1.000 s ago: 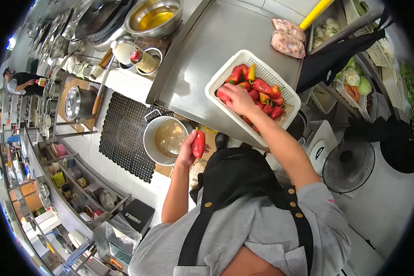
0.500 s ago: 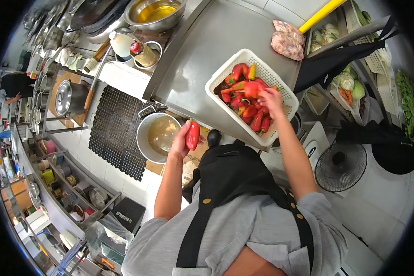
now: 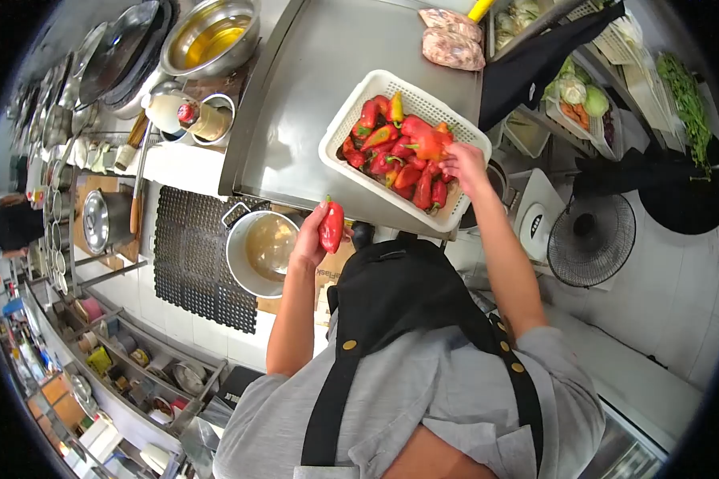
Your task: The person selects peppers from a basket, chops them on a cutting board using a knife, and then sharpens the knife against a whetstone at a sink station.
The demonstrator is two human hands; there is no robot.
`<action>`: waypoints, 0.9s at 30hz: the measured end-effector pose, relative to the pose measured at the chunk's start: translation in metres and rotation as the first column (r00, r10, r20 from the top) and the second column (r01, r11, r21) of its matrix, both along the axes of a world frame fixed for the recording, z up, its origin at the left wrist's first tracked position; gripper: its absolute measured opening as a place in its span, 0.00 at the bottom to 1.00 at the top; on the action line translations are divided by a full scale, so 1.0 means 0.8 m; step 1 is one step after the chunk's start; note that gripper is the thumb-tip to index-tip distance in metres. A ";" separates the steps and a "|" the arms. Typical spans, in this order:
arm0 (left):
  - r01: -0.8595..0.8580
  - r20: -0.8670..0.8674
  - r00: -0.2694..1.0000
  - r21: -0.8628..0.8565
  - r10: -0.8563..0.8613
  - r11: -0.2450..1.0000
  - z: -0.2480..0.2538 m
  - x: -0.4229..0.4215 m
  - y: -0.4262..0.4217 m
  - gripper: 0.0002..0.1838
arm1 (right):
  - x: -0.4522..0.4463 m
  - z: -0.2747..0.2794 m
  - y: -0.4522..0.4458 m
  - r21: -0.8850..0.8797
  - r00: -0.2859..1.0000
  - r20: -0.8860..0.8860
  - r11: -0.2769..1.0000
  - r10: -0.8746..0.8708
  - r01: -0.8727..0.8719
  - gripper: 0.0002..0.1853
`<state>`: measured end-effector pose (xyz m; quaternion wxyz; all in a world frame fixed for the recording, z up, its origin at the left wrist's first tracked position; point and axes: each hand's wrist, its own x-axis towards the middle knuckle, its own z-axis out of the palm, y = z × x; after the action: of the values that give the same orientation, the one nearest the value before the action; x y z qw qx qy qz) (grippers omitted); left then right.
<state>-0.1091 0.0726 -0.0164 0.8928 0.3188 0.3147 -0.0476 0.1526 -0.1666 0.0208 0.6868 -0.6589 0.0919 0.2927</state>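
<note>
My left hand point(image 3: 308, 239) grips a glossy red pepper point(image 3: 331, 227) upright, just beside the metal counter and next to a pot point(image 3: 240, 239) of cloudy liquid. Above the white perforated basket point(image 3: 335, 120), a larger orange-red pepper point(image 3: 427, 144) is pinched in the fingers of my right hand point(image 3: 465, 168). Several more red peppers point(image 3: 379, 164), some with yellow or green patches, fill the basket. My right fingers partly hide the held pepper's near end.
The basket rests on a steel counter point(image 3: 287, 104). Bagged meat point(image 3: 453, 48) lies at its back. A bowl of yellow oil point(image 3: 216, 40) and bottles point(image 3: 204, 120) stand left. A fan point(image 3: 591, 239) is on the right, and a black mat point(image 3: 200, 247) covers the floor at left.
The view has shifted, so the counter and basket sit farther left and higher. The orange-red pepper in my right hand has turned. My left hand keeps its red pepper.
</note>
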 end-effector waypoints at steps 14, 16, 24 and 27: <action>-0.020 -0.006 1.000 -0.015 0.020 1.000 -0.016 -0.017 -0.007 0.27 | -0.024 -0.037 0.022 -0.214 0.937 0.175 0.940 0.304 -0.265 0.12; -0.019 0.003 1.000 -0.009 0.019 1.000 -0.012 -0.013 -0.010 0.27 | -0.044 -0.058 0.027 -0.505 0.846 0.273 0.816 0.459 -0.280 0.13; 0.011 0.007 1.000 0.001 -0.011 1.000 -0.003 -0.010 -0.011 0.23 | -0.061 -0.075 0.035 -0.553 0.794 0.536 0.830 0.289 0.071 0.12; -0.011 -0.009 1.000 -0.004 0.011 1.000 -0.002 -0.014 -0.011 0.23 | -0.020 -0.079 0.027 -0.551 0.504 0.772 0.803 0.387 0.229 0.14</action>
<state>-0.1202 0.0634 -0.0178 0.8923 0.3148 0.3205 -0.0448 0.1363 -0.1453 -0.0428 0.3829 -0.8963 -0.2071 -0.0845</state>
